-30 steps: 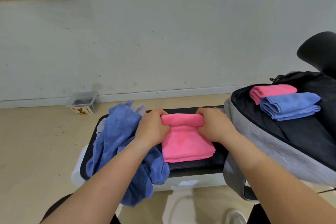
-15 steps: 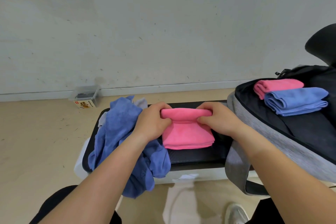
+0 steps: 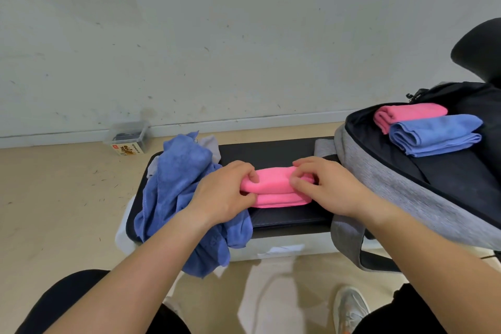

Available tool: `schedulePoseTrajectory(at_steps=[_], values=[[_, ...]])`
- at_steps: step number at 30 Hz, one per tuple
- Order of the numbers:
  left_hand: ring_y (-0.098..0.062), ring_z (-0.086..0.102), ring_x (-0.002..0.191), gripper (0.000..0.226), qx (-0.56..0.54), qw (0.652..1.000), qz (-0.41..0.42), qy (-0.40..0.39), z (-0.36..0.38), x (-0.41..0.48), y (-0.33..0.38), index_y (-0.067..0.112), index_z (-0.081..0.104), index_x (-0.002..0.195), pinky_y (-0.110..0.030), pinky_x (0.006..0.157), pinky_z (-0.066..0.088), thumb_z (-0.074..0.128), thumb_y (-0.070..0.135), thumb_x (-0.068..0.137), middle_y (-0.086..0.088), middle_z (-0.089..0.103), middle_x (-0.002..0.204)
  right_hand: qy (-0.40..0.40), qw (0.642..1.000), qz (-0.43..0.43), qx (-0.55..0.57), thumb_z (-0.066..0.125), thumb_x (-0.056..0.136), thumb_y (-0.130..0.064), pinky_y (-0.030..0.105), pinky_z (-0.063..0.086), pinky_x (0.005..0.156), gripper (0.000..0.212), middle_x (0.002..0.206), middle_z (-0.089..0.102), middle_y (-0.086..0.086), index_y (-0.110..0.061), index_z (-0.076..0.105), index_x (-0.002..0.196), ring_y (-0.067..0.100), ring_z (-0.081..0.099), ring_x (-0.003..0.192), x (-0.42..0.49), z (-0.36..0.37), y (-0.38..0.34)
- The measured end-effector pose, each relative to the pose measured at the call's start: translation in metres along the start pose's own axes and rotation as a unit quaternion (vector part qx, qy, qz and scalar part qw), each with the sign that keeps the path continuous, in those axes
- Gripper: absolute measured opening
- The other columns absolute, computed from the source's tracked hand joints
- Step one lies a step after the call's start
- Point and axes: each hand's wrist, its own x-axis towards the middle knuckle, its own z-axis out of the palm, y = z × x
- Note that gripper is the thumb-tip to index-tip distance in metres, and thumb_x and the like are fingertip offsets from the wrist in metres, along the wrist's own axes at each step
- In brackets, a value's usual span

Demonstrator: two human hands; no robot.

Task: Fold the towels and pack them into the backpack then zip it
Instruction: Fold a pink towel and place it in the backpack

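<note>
- Pink towel (image 3: 275, 188), folded into a thick narrow bundle, lies on the black tabletop (image 3: 271, 150), between the two hands.
- The left hand (image 3: 225, 192) grips the towel's left end, its fingers (image 3: 250, 175) curled over the top fold and the thumb pressed in at the side.
- The right hand (image 3: 322, 187) grips the right end in the same way, fingers bent over the top layer and closed on the cloth.
- A heap of unfolded blue towels (image 3: 184, 192) lies at the left end of the tabletop, just beside the left hand, and hangs over the near edge. A bit of pale grey cloth (image 3: 211, 144) peeks out behind the heap.
- The grey backpack (image 3: 393, 184) lies open on the right, its black inside facing up and one strap (image 3: 349, 241) hanging down at the front.
- Inside the backpack rest a folded pink towel (image 3: 409, 114) and a folded blue towel (image 3: 436, 134); the blue one lies nearer and overlaps the pink one.
- A small clear box (image 3: 127, 137) sits on the floor (image 3: 54, 198) by the wall (image 3: 244, 35), well apart from the tabletop.
- A black rounded thing (image 3: 479, 49) shows at the right edge; what it is, I cannot tell.
</note>
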Motion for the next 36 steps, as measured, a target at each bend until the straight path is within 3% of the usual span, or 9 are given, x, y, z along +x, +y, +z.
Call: schedulePoseTrajectory(at_steps=[5,9,13,16,18,22,25,29,36], values=[[-0.002,0.058,0.094,0.022,0.005,0.999,-0.007,0.039,0.003,0.004,0.005,0.031,0.064,0.077,-0.031,0.074,0.049,0.058,0.05,0.085,0.02,0.061,0.106,0.09,0.994,0.063,0.006,0.054,0.096,-0.042,0.039,0.048,0.086,0.044,0.106,0.068,0.013,-0.005,0.065,0.074,0.025,0.062,0.101,0.004,0.018,-0.006],[-0.015,0.054,0.086,0.045,0.129,0.982,-0.041,0.133,0.013,0.02,0.018,0.022,0.057,0.056,-0.034,0.061,0.049,0.047,0.05,0.089,0.011,0.061,0.09,0.117,0.99,0.082,-0.021,0.071,0.084,-0.044,0.031,0.044,0.082,0.032,0.11,0.064,-0.005,-0.019,0.06,0.068,0.014,0.06,0.103,0.003,0.032,-0.015],[-0.023,0.055,0.092,0.03,0.165,0.973,-0.051,0.155,0.03,0.038,0.031,0.022,0.058,0.082,-0.038,0.075,0.046,0.041,0.043,0.095,0.003,0.061,0.096,0.108,0.99,0.081,-0.031,0.074,0.08,-0.04,0.034,0.048,0.082,0.026,0.113,0.056,-0.011,-0.024,0.055,0.075,0.014,0.057,0.101,0.001,0.037,-0.016],[-0.023,0.058,0.094,0.035,0.198,0.971,-0.044,0.128,0.05,0.041,0.025,0.023,0.061,0.102,-0.039,0.08,0.04,0.032,0.043,0.099,0.003,0.063,0.105,0.093,0.987,0.104,-0.085,0.072,0.08,-0.049,0.038,0.048,0.08,0.028,0.112,0.054,-0.015,-0.029,0.051,0.08,0.018,0.051,0.1,0.0,0.035,-0.018],[-0.023,0.058,0.091,0.042,0.224,0.963,-0.032,0.142,0.057,0.038,0.019,0.025,0.064,0.103,-0.038,0.078,0.038,0.026,0.043,0.099,0.002,0.063,0.105,0.085,0.983,0.103,-0.129,0.072,0.078,-0.049,0.038,0.044,0.088,0.028,0.118,0.054,-0.016,-0.034,0.054,0.093,0.019,0.047,0.106,0.001,0.03,-0.019],[-0.025,0.058,0.086,0.048,0.237,0.958,-0.021,0.161,0.062,0.033,0.017,0.025,0.063,0.1,-0.038,0.073,0.036,0.02,0.045,0.097,0.0,0.062,0.102,0.061,0.995,0.011,-0.077,0.058,0.082,-0.021,0.035,0.032,0.107,0.054,0.138,0.052,-0.013,-0.028,0.048,0.134,0.012,0.045,0.129,0.011,0.024,-0.024],[-0.025,0.056,0.09,0.047,0.231,0.959,-0.032,0.16,0.062,0.034,0.018,0.028,0.063,0.103,-0.039,0.076,0.038,0.019,0.046,0.098,0.0,0.06,0.105,0.05,0.993,0.004,-0.104,0.039,0.098,-0.025,0.036,0.033,0.11,0.04,0.136,0.057,-0.003,-0.02,0.052,0.136,0.018,0.05,0.127,0.021,0.039,-0.019],[-0.022,0.055,0.098,0.041,0.221,0.96,-0.047,0.165,0.064,0.033,0.013,0.03,0.061,0.108,-0.039,0.082,0.04,0.024,0.045,0.099,0.002,0.058,0.112,0.058,0.966,0.013,-0.251,0.014,0.103,-0.04,0.041,0.024,0.118,0.055,0.147,0.05,-0.001,-0.019,0.046,0.143,0.02,0.039,0.14,0.018,0.063,0.002],[-0.022,0.049,0.113,0.043,0.209,0.971,-0.066,0.096,0.058,0.038,0.008,0.032,0.052,0.12,-0.04,0.1,0.037,0.021,0.052,0.098,0.002,0.05,0.126,-0.007,0.968,0.018,-0.249,0.011,0.104,-0.044,0.047,0.007,0.122,0.056,0.161,0.023,0.002,-0.021,0.024,0.153,0.023,0.012,0.151,0.014,0.053,-0.001]])
